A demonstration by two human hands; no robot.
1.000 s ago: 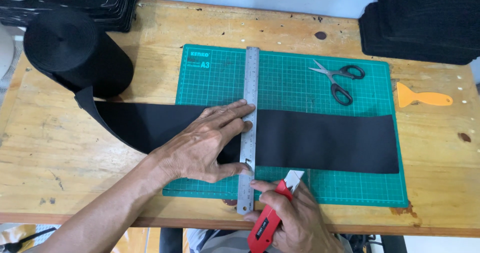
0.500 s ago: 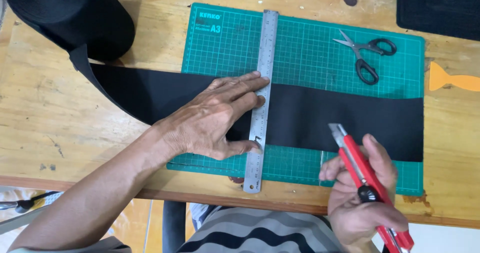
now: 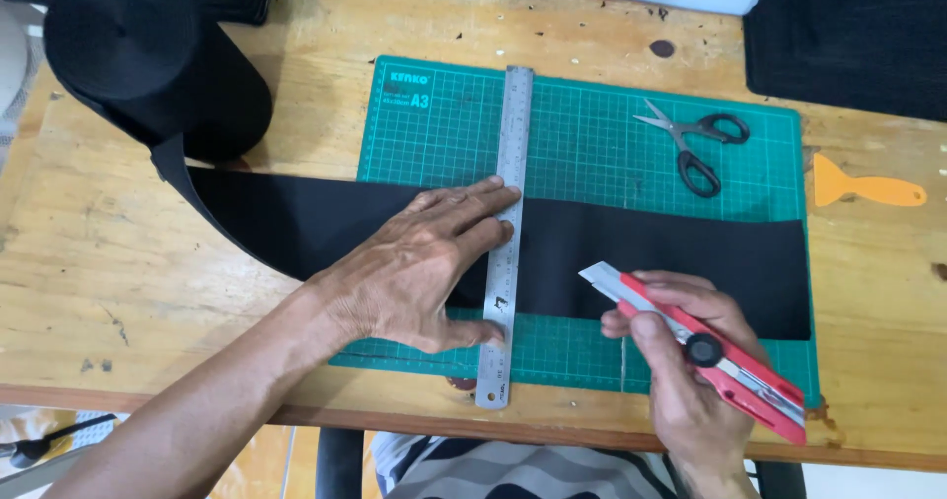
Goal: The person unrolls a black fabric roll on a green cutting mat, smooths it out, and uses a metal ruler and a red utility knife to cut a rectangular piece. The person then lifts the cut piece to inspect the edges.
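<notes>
Here, red cutter in right hand, blade up-left

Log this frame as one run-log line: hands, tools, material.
left hand: pressing steel ruler across black strip | right hand: holding red utility knife, blade out, right of ruler | green cutting mat: scissors idle

Colours on the wooden workbench

A black fabric strip is laid across a green cutting mat gridded in pale lines; a silver steel ruler is crossed over it. A red utility knife, black-handled scissors and an orange scraper are seen to the right.
</notes>
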